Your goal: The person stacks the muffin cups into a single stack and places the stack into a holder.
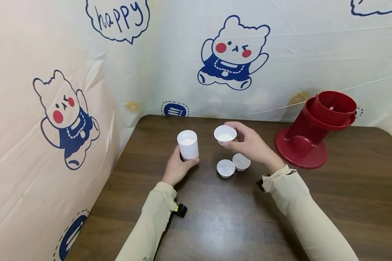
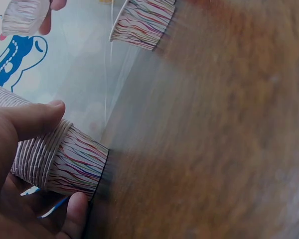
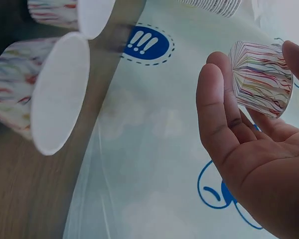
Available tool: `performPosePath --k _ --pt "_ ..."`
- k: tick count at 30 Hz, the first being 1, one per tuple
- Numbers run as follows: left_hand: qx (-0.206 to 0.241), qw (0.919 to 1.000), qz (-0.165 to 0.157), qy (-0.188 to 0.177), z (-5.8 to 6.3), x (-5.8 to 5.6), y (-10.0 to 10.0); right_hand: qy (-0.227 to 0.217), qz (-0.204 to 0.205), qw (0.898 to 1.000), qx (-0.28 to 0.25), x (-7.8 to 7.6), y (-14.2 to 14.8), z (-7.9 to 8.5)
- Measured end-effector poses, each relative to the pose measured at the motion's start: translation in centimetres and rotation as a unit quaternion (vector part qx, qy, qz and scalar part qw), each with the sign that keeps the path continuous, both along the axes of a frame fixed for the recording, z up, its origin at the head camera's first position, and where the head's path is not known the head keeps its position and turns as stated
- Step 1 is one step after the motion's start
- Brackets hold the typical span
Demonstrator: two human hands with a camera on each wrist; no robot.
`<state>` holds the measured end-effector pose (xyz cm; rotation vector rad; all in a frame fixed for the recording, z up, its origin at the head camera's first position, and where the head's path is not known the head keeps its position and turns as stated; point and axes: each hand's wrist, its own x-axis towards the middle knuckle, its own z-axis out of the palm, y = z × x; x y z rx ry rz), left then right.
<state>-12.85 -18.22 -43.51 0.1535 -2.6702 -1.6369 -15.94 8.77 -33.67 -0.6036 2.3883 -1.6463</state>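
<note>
My left hand (image 1: 178, 168) grips the lower part of a stack of white paper cups (image 1: 188, 144), whose sides show wavy coloured stripes in the left wrist view. The stack stands upright at the table. To its right, my right hand (image 1: 249, 143) holds a single paper cup (image 1: 225, 133) between thumb and fingers, its mouth facing up, raised above the table. Below that hand two more paper cups, a nearer one (image 1: 225, 169) and a farther one (image 1: 241, 162), stand side by side on the table with their mouths up.
A red plastic stand (image 1: 313, 130) with a round base and an open tube on top is at the back right of the brown wooden table (image 1: 209, 221). Behind and to the left hangs a pale cloth (image 1: 170, 65) printed with cartoon bears.
</note>
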Motion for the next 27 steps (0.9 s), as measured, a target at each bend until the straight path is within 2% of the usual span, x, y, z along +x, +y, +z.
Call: performPosePath --k 14,27 --pt "-0.003 1.0 -0.002 -0.008 0.4 0.0 -0.1 0.005 0.011 1.0 -0.012 0.3 -2.0 1.2" --pt "-0.004 0.9999 -0.005 -0.011 0.6 0.0 -0.1 0.028 0.022 0.999 0.003 0.2 -3.5 1.6"
